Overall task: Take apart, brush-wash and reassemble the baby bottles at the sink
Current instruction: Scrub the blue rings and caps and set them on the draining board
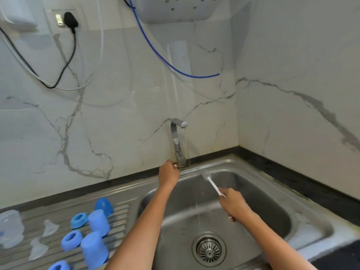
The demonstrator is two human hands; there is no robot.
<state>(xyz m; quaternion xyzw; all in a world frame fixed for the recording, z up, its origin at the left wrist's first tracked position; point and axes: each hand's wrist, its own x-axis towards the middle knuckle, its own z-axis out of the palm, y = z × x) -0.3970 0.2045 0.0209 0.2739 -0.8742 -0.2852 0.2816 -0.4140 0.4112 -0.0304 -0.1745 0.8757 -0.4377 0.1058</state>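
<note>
My left hand (168,174) grips the base handle of the steel tap (177,141), and a thin stream of water (188,152) runs into the sink (263,191). My right hand (232,204) holds a white bottle brush (211,182) by its handle, bristle head up near the stream. On the ribbed drainboard (116,217) at left lie the bottle parts: blue caps (98,223), blue screw rings (78,221), clear teats (49,228) and a clear bottle (9,228).
The sink's drain strainer (208,249) sits at the bottom centre. A dark counter strip (292,178) runs behind the sink along marble walls. A black cable (66,55) and a blue hose (165,61) hang on the wall above.
</note>
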